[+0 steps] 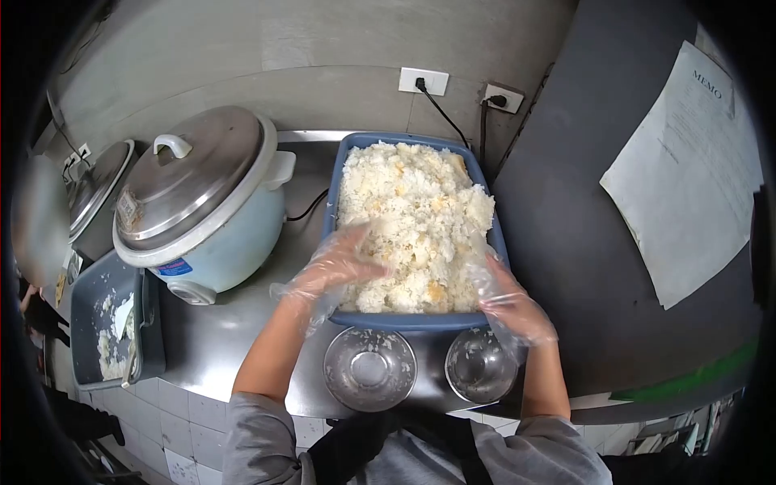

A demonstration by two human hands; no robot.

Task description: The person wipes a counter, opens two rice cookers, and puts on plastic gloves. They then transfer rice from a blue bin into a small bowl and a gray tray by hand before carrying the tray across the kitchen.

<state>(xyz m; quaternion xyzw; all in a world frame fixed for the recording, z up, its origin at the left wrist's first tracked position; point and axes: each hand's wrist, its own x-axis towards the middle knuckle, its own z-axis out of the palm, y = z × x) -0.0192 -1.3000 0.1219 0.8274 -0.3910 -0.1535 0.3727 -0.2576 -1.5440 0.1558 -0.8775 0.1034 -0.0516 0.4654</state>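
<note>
A blue rectangular tub (402, 322) heaped with white rice (416, 218), yellowish in spots, stands on the steel counter. My left hand (343, 260), in a clear plastic glove, is over the left side of the rice with its fingers apart. At the tub's right front edge is my right hand (511, 299), gloved the same way, fingers spread along the rice's side. Neither hand holds anything. Two steel bowls sit in front of the tub, a larger one (369, 369) and a smaller one (480, 365), both with rice grains stuck inside.
A large lidded rice cooker (198, 198) stands left of the tub, with a second cooker (101, 190) behind it. A grey bin (152, 323) with rice remnants is at the lower left. A memo sheet (687, 174) hangs at right. Cords run from wall outlets (423, 82).
</note>
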